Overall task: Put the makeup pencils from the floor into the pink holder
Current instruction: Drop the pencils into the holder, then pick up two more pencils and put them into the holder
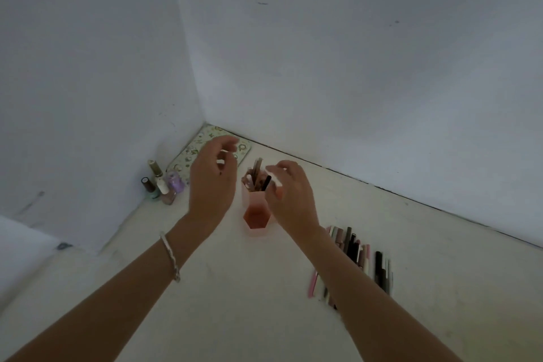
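Note:
The pink holder (255,220) stands on the floor with a low hexagonal cup in front and a taller cup behind. Several makeup pencils (257,175) stand upright in the taller cup. My right hand (289,195) hovers at the holder's right side, its fingers pinching a white pencil (274,178) just above the taller cup. My left hand (213,181) is raised to the left of the holder, fingers loosely curled, holding nothing I can see. A pile of loose makeup pencils (357,256) lies on the floor to the right, partly behind my right forearm.
Several nail polish bottles (160,186) stand by the left wall. A flat patterned green case (192,153) lies in the corner behind my left hand. White walls close in on the left and at the back.

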`<state>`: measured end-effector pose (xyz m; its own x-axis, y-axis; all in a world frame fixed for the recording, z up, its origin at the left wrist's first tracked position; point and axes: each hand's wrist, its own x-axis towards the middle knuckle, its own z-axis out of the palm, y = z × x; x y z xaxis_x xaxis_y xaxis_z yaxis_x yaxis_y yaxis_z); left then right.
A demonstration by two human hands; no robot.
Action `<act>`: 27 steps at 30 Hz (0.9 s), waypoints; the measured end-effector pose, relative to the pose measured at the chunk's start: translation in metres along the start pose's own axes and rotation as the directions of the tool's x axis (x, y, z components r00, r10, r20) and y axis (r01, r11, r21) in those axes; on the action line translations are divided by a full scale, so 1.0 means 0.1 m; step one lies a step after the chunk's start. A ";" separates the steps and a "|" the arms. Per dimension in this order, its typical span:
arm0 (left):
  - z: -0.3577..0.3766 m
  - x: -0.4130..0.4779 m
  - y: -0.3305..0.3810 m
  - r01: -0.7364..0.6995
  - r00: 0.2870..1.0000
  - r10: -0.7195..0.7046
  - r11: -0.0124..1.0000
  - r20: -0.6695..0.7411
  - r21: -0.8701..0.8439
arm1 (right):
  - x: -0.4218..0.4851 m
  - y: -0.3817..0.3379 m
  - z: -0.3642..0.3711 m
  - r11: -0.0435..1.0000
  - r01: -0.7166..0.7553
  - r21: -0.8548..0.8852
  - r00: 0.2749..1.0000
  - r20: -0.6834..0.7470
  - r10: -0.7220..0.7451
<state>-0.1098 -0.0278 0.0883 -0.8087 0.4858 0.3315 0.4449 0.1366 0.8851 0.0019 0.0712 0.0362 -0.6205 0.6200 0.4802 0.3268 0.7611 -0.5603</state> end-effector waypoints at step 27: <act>1.79 -1.25 -0.25 0.176 0.584 -0.601 0.750 0.546 0.637 | -0.53 1.16 -1.20 0.855 -0.507 0.108 0.852 -0.087 0.517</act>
<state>0.0491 0.0629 -0.0334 -0.5298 0.6727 -0.5165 0.4362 0.7384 0.5143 0.1577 0.1494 0.0270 -0.2976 0.9379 0.1785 0.5169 0.3155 -0.7958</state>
